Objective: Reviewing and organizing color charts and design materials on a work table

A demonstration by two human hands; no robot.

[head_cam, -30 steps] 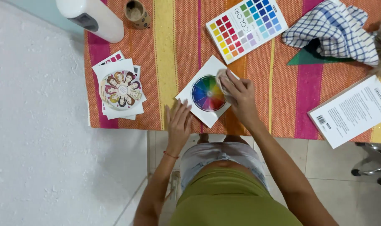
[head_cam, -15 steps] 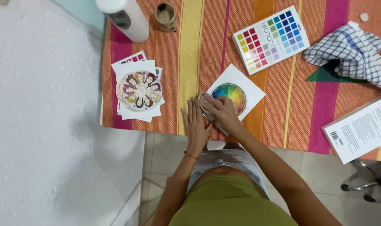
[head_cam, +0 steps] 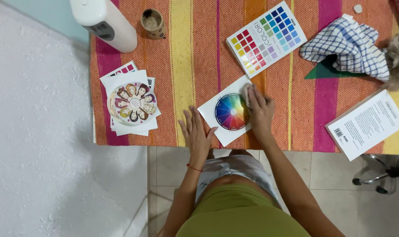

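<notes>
Two hands were laid on the work: the left hand [head_cam: 196,134] lay flat and open, gripping nothing, beside the white colour-wheel card [head_cam: 229,111] on the striped cloth [head_cam: 186,66]; the right hand [head_cam: 259,112] pressed fingers onto it. Thin, light and bendable it was judged, best lifted by an edge.

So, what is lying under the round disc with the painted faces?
Under the round disc with faces lies a small stack of white cards, fanned a little. One top corner shows colour squares. The disc covers their middles, so what is printed there cannot be seen.
</notes>
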